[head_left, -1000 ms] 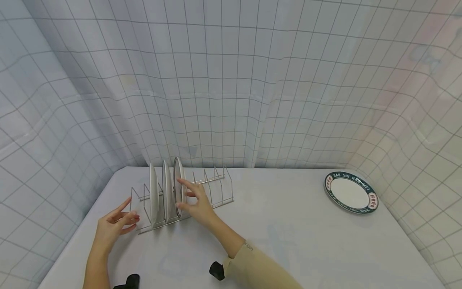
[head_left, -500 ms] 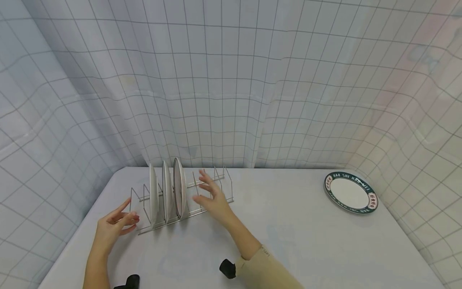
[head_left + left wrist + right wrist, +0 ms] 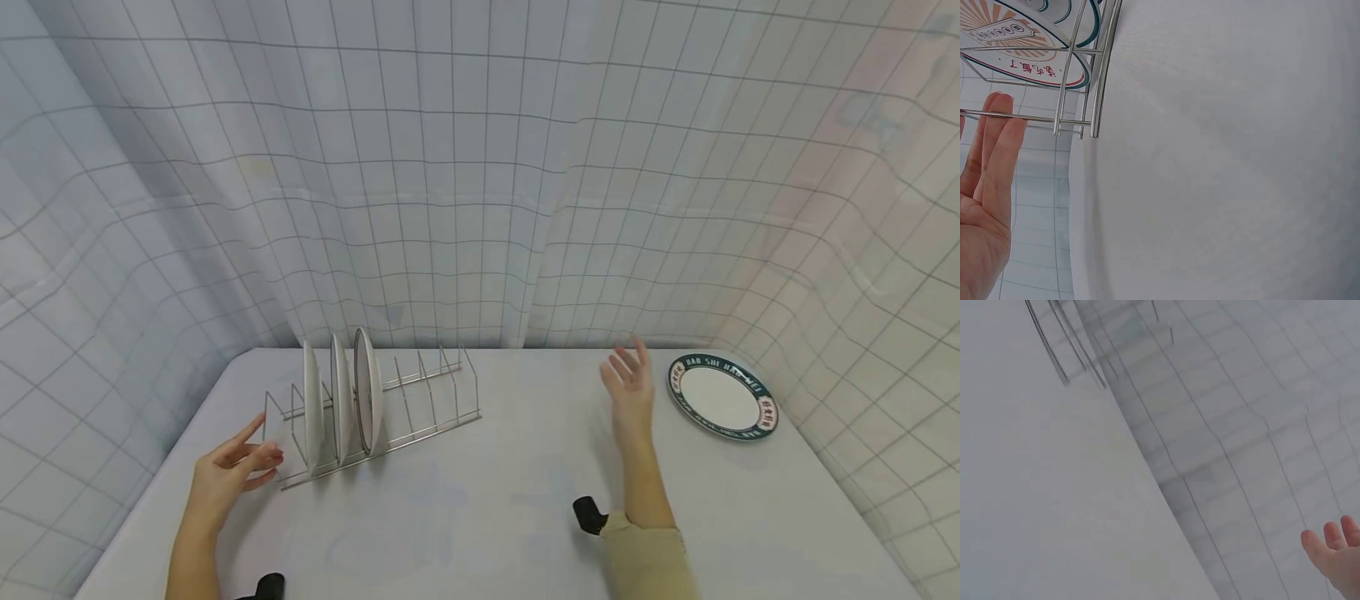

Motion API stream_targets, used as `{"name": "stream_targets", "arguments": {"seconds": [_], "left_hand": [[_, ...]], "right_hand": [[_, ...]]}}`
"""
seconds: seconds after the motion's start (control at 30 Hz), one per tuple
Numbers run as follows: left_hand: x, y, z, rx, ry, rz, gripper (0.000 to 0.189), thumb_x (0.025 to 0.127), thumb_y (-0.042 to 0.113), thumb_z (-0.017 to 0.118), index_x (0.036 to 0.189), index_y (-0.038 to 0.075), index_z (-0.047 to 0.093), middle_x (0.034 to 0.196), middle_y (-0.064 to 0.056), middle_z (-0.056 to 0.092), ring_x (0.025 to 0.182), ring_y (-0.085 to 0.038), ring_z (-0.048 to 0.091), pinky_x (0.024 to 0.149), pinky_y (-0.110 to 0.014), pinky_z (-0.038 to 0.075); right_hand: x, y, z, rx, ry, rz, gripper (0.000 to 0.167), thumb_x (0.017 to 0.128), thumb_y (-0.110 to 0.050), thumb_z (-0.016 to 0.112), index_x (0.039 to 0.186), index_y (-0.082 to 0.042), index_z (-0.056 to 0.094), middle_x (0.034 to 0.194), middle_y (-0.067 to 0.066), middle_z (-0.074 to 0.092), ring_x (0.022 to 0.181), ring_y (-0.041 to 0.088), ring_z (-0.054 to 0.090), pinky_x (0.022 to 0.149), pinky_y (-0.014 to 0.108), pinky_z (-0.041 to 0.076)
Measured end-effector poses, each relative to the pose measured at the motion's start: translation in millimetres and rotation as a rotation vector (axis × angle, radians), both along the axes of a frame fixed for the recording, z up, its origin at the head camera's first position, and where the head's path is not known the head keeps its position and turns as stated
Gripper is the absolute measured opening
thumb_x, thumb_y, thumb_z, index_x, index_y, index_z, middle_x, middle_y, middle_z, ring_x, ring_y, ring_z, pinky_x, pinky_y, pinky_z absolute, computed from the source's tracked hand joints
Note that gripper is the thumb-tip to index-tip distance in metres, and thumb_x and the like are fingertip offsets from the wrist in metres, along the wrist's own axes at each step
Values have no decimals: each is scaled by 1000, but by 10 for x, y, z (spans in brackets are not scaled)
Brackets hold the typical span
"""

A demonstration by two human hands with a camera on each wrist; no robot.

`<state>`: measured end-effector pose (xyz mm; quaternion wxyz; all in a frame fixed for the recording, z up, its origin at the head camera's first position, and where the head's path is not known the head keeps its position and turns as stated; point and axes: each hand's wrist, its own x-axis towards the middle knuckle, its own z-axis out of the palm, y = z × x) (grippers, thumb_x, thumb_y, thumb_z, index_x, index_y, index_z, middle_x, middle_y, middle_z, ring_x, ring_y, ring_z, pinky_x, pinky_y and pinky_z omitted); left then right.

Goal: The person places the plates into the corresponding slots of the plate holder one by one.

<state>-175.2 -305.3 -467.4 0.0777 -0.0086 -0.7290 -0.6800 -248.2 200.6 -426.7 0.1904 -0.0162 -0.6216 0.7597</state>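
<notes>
A silver wire dish rack (image 3: 429, 433) stands on the left of the white table, holding three plates upright: a white one (image 3: 311, 408), a dark-rimmed one (image 3: 341, 408) and another (image 3: 369, 396) to its right. Around the rack's left end, my left hand (image 3: 221, 475) touches the end wire; in the left wrist view its fingers (image 3: 1002, 147) are fairly straight against that wire. My right hand (image 3: 632, 392), holding nothing, is over the table with fingers spread. Just right of it lies a green-rimmed plate (image 3: 723, 398), flat, with lettering round its rim.
White grid-patterned curtain (image 3: 480, 208) encloses the table's back and sides. The rack's right-hand slots hold no plates. A black wrist-camera piece (image 3: 590, 515) sticks out beside the right sleeve (image 3: 648, 558), and another (image 3: 270, 586) shows by the left wrist.
My right hand has let go of the third plate, which now leans in the rack, and has moved far right toward the green-rimmed plate. The left hand stays at the rack's end.
</notes>
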Motion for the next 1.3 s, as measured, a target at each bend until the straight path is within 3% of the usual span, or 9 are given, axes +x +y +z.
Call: {"name": "stream_targets", "arguments": {"seconds": [0.27, 0.5, 0.6, 0.7, 0.8, 0.93, 1.07, 1.17, 1.3], "left_hand": [[2, -4, 9, 6, -1, 2, 53, 89, 10, 59, 139, 17, 41, 82, 11, 69, 75, -4, 66, 64, -19, 55], [-12, -11, -12, 9, -3, 13, 52, 89, 7, 58, 137, 22, 44, 81, 11, 69, 74, -4, 66, 62, -19, 55], [-13, -11, -15, 11, -2, 10, 53, 89, 6, 58, 139, 17, 41, 81, 11, 69, 74, -4, 66, 62, -19, 55], [-9, -13, -18, 16, -3, 7, 54, 90, 6, 57, 139, 13, 39, 81, 10, 69, 74, -4, 66, 63, -20, 55], [-6, -17, -20, 6, -1, 8, 54, 90, 6, 57, 139, 13, 39, 81, 11, 69, 74, -4, 66, 62, -19, 55], [-9, -15, -20, 3, -3, 13, 53, 90, 7, 58, 138, 18, 41, 81, 10, 69, 74, -4, 66, 62, -19, 55], [-10, -5, -15, -2, -9, 15, 52, 89, 7, 58, 137, 22, 44, 81, 10, 69, 74, -4, 66, 63, -19, 55], [-8, -2, -9, -12, -13, 17, 52, 89, 8, 58, 138, 20, 42, 81, 10, 69, 74, -4, 66, 63, -19, 55], [-5, -7, -7, -27, -16, 22, 53, 90, 9, 58, 138, 21, 42, 81, 11, 68, 74, -4, 65, 63, -18, 54]], "right_hand": [[181, 873, -153, -57, -204, -332, 64, 91, -7, 55, 142, -33, 27, 133, 3, 34, 122, 17, 37, 98, 22, 39], [382, 1478, -369, -135, -284, -538, 64, 88, -11, 59, 141, -30, 29, 124, -6, 34, 108, 6, 39, 75, 3, 41], [447, 1649, -427, -170, -337, -579, 63, 88, -14, 59, 140, -34, 29, 132, -7, 28, 118, 6, 33, 87, 8, 39], [452, 1764, -496, -172, -403, -598, 63, 90, -20, 57, 141, -39, 25, 141, -6, 19, 130, 10, 23, 101, 15, 32], [423, 1821, -559, -183, -463, -587, 66, 90, -23, 57, 141, -42, 20, 141, -8, 15, 129, 10, 25, 102, 17, 34], [375, 1858, -625, -344, -427, -516, 72, 89, -12, 56, 143, -40, 17, 126, -7, 31, 102, 4, 50, 80, 15, 50], [343, 1855, -651, -485, -356, -466, 75, 88, 2, 52, 145, -34, 17, 115, -1, 43, 71, 5, 61, 62, 20, 55], [314, 1842, -646, -437, -409, -489, 73, 88, 3, 53, 145, -29, 20, 111, -2, 42, 69, 0, 58, 62, 16, 54], [280, 1828, -636, -283, -523, -522, 71, 87, 2, 55, 146, -22, 23, 101, -6, 38, 77, -3, 51, 69, 11, 51]]}}
